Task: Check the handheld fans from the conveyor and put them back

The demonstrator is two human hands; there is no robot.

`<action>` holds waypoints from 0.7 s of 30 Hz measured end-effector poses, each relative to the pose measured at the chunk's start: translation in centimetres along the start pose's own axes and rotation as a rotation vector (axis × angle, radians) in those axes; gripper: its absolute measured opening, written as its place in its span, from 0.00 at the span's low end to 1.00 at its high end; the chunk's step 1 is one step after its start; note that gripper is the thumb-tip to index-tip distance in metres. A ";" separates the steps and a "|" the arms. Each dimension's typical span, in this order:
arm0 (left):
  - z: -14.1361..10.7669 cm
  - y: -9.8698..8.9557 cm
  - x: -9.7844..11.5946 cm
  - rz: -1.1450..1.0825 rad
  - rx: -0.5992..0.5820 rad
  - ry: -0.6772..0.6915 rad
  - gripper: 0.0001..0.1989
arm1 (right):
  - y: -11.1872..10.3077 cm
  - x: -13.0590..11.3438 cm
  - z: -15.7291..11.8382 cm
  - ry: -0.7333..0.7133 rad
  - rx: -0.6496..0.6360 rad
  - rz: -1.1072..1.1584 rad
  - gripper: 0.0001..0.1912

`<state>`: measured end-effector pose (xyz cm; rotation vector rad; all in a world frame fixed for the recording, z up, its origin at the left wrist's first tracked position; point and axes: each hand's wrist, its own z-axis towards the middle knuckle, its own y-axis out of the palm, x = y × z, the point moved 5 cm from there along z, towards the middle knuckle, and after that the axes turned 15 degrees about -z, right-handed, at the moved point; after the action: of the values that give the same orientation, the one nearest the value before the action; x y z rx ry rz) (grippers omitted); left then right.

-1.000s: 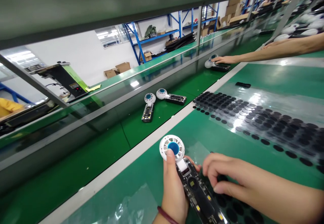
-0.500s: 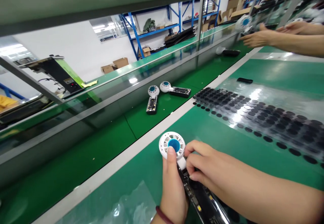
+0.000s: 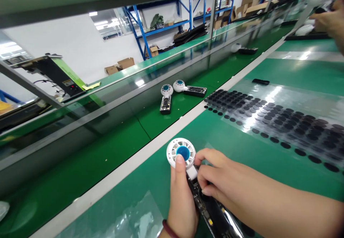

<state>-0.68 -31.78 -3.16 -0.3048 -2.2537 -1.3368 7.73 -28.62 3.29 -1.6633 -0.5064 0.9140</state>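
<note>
A device with a round white vented head, a blue centre and a long black body (image 3: 181, 152) is tilted near the bottom centre. My left hand (image 3: 182, 198) is wrapped round its neck from the left, the thumb lying on the white head beside the blue disc. From the right, my right hand (image 3: 215, 171) reaches over, its fingers bent and pressed against the neck and the top of the black body. Whether a small part sits between those fingertips is hidden. Below my right hand, the open body shows circuitry and small yellow components.
Two similar devices (image 3: 166, 100) (image 3: 195, 90) lie on the green belt (image 3: 120, 148), another farther back (image 3: 247, 51). Clear sheets with rows of black discs (image 3: 268, 116) cover the right bench. A black piece (image 3: 260, 82) lies behind them. Another person's hand (image 3: 331, 21) holds a device.
The devices on the belt have shifted slightly up and right. The other person's hand has moved right, now with a white-headed device. My hands keep nearly the same hold.
</note>
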 end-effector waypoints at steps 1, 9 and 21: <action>0.0 0.0 0.0 0.006 -0.001 -0.001 0.23 | 0.1 0.1 0.0 -0.011 0.039 -0.001 0.09; -0.1 0.2 0.0 0.054 -0.031 -0.005 0.24 | 0.5 0.0 -0.2 -0.076 0.088 -0.096 0.11; 0.0 0.3 -0.4 0.001 -0.050 -0.042 0.23 | 0.0 -0.2 -0.2 -0.069 0.196 -0.099 0.09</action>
<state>-0.28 -31.59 -3.15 -0.3549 -2.2569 -1.3999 7.76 -28.94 3.36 -1.4220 -0.5244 0.9202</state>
